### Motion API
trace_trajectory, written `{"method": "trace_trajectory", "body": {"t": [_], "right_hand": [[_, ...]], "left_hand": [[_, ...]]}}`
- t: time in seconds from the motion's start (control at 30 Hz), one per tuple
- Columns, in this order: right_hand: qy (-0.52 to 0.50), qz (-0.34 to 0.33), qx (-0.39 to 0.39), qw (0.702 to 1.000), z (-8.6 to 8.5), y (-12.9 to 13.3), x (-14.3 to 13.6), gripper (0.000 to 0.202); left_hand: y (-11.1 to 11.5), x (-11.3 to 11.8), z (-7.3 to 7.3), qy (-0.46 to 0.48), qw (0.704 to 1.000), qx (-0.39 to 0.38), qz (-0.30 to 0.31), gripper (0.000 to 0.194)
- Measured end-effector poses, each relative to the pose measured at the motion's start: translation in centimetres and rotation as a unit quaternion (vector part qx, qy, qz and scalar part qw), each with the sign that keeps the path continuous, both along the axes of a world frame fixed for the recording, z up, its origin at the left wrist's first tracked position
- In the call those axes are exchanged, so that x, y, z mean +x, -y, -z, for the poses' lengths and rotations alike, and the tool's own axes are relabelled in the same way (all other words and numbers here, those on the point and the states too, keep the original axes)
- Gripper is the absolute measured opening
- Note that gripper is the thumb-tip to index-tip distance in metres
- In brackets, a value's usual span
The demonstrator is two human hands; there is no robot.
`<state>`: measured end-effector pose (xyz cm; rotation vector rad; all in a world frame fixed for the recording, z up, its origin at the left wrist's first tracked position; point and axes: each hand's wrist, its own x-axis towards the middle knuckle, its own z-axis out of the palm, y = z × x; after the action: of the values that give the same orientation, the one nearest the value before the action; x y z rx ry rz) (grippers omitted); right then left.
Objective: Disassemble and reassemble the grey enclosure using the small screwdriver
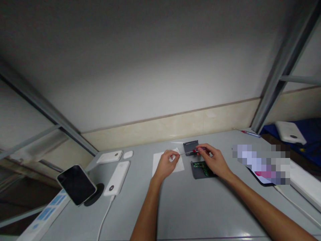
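My right hand (212, 160) holds a small screwdriver (195, 151) with a red and dark handle, its thin shaft pointing left. The fingers of my left hand (167, 162) are pinched together at the tip of that shaft, over a white paper sheet (156, 163); anything tiny between them is too small to tell. Behind the screwdriver lies a dark grey cover (190, 146) with a row of slots. Partly beneath my right hand sits a dark case (199, 173) with a green circuit board (206, 169) in it.
On the left are a phone on a stand (77, 184), white power banks (117, 178) (109, 157), and a small white case (128, 154). At right lie another screwdriver (250, 133), a phone with a blurred screen (265, 169), its cable (296, 202) and a white bar (304, 184).
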<state>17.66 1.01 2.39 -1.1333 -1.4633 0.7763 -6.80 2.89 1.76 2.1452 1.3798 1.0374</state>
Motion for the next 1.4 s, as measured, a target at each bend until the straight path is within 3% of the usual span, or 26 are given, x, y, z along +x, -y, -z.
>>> {"method": "trace_trajectory", "body": {"t": [0.6,0.73,1.0,1.13,1.4], "right_hand": [[0.033,-0.004,0.012,0.999,0.0,0.2,0.2,0.033],[0.025,-0.001,0.012,1.000,0.3,0.0,0.3,0.036],[-0.002,0.008,0.000,1.000,0.5,-0.2,0.3,0.038],[-0.004,0.006,-0.002,1.000,0.3,-0.2,0.3,0.038],[0.009,0.011,0.004,1.000,0.2,-0.2,0.4,0.038]], "left_hand": [[0.6,-0.1,-1.1,-0.002,0.999,0.031,0.035,0.010],[0.5,-0.3,-0.8,0.006,0.999,0.025,0.029,0.007],[0.1,-0.2,0.2,0.027,0.999,0.022,0.036,0.019],[-0.1,0.2,0.2,0.034,0.998,0.031,0.042,0.009],[0.1,0.3,-0.2,0.029,0.997,0.056,0.033,0.008]]}}
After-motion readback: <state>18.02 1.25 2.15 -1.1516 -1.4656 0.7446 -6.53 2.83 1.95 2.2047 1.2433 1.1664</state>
